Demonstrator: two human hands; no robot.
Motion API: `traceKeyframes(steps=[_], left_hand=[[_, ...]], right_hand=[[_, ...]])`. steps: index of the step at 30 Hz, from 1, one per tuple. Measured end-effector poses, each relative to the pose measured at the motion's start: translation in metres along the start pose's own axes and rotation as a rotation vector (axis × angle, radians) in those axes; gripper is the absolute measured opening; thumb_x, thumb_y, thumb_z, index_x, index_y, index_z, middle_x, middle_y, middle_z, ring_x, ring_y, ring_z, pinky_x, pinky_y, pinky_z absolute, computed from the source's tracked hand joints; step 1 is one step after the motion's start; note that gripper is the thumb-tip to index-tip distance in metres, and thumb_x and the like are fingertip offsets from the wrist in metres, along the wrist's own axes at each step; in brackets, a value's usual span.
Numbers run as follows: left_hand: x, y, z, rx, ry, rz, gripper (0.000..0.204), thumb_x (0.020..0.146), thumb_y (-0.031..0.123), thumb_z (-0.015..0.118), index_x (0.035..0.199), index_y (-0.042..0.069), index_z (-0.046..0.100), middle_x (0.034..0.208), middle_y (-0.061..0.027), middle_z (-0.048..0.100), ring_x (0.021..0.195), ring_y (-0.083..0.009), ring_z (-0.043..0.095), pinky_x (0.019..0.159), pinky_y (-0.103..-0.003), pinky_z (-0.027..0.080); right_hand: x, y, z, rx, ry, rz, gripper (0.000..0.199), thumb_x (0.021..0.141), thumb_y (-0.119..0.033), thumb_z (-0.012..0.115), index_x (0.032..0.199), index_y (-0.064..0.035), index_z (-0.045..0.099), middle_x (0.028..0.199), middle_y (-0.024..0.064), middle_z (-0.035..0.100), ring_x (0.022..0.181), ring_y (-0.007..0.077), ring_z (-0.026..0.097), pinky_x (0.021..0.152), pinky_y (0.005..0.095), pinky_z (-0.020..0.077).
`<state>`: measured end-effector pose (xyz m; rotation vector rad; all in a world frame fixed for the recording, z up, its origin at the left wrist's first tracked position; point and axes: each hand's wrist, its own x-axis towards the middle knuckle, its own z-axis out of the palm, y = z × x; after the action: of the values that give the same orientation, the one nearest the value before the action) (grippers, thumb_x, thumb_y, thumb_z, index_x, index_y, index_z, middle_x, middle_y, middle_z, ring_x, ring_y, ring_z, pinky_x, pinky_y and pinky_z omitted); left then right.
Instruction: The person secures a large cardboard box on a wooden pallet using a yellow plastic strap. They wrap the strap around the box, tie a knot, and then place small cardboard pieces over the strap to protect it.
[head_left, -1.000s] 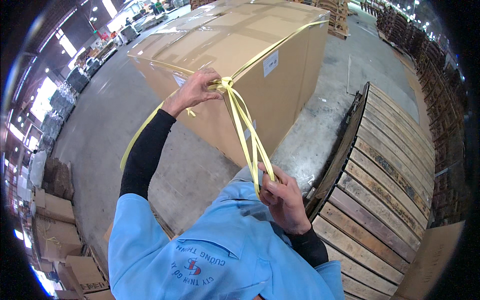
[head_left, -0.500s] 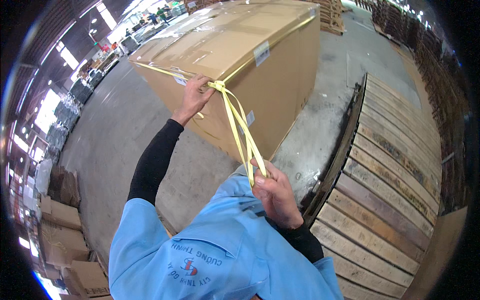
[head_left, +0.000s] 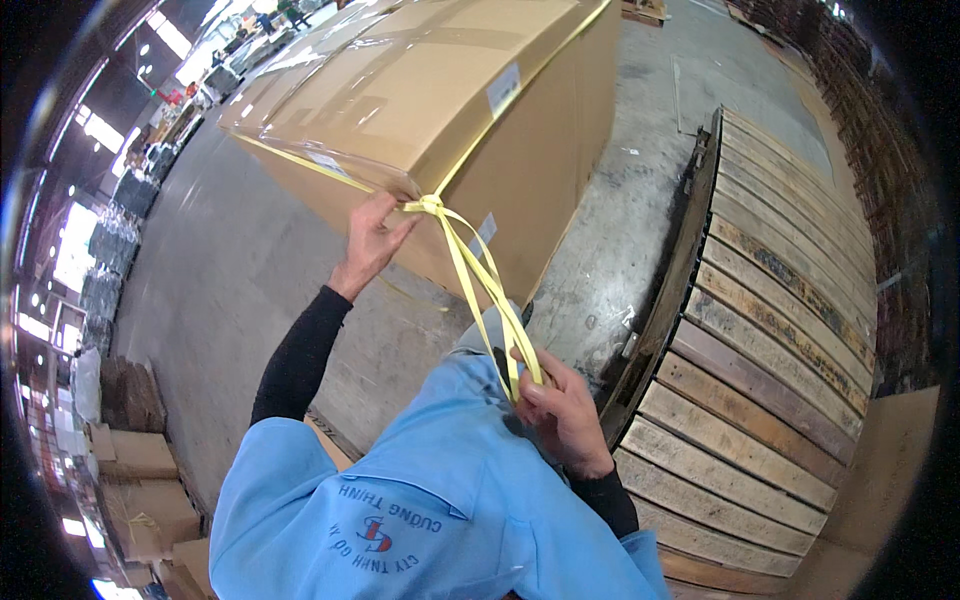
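Note:
A big brown cardboard box (head_left: pixel 420 100) stands before me, with clear tape over its top. Yellow strapping (head_left: pixel 465 165) runs around its upper edges and meets in a knot (head_left: pixel 428 204) at the near corner. Beside that knot, my left hand (head_left: pixel 372 238) pinches the strap between thumb and fingers. Several loose lengths of the yellow strap (head_left: pixel 490 285) hang down from the knot toward my body. My right hand (head_left: pixel 560 408) is closed around their lower part, close to my blue shirt.
Wooden slats form a low platform (head_left: pixel 750 350) on the right, with a dark rail (head_left: pixel 665 300) along its edge. Grey concrete floor (head_left: pixel 210 290) lies to the left. Cardboard boxes (head_left: pixel 145 490) are stacked at lower left. Tall stacks (head_left: pixel 850 130) line the far right.
The box and knot now sit slightly lower and further left in view. My right hand has come down a little with the strap ends; my left hand stays at the knot.

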<state>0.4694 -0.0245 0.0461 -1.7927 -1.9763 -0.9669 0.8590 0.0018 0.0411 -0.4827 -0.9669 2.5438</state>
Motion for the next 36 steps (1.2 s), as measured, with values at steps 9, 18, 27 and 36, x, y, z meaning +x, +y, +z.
traceKeyframes(steps=[9, 18, 27, 36], left_hand=[[-0.037, -0.006, -0.044, 0.008, 0.098, -0.076, 0.038, 0.082, 0.009, 0.079, 0.116, -0.001, 0.064, 0.139, -0.0200, 0.059, 0.129, -0.0367, 0.056, 0.108, -0.043, 0.046], [-0.039, -0.093, -0.115, 0.076, 0.379, -0.429, 0.042, 0.088, 0.010, 0.074, 0.126, -0.002, 0.060, 0.132, -0.0180, 0.062, 0.125, -0.0337, 0.059, 0.105, -0.041, 0.046], [0.021, -0.254, -0.145, 0.000, 0.536, -0.348, 0.030, 0.094, 0.015, 0.068, 0.116, -0.004, 0.063, 0.133, -0.0174, 0.062, 0.126, -0.0359, 0.057, 0.105, -0.042, 0.047], [0.088, -0.459, -0.158, 0.046, 0.322, 0.144, 0.025, 0.093, 0.027, 0.067, 0.102, 0.004, 0.066, 0.124, -0.0099, 0.067, 0.121, -0.0317, 0.061, 0.107, -0.050, 0.045]], right_hand=[[0.012, -0.049, -0.009, -0.061, 0.243, -0.040, 0.048, 0.096, -0.015, 0.059, 0.137, 0.0084, 0.050, 0.085, 0.0035, 0.055, 0.071, 0.0133, 0.054, 0.064, 0.0279, 0.0459], [0.040, -0.078, -0.025, -0.466, 0.655, -0.335, 0.051, 0.103, -0.019, 0.056, 0.146, 0.0056, 0.044, 0.124, 0.0154, 0.060, 0.109, 0.0225, 0.061, 0.096, 0.0383, 0.0470], [0.119, -0.110, 0.032, -0.673, 0.870, -0.567, 0.055, 0.103, -0.028, 0.058, 0.148, -0.0002, 0.045, 0.132, 0.0106, 0.059, 0.118, 0.0200, 0.055, 0.101, 0.0385, 0.0398], [0.331, -0.118, 0.092, -0.933, 0.868, -0.461, 0.058, 0.103, -0.032, 0.057, 0.149, 0.0007, 0.043, 0.141, 0.0167, 0.055, 0.126, 0.0254, 0.052, 0.104, 0.0388, 0.0420]])
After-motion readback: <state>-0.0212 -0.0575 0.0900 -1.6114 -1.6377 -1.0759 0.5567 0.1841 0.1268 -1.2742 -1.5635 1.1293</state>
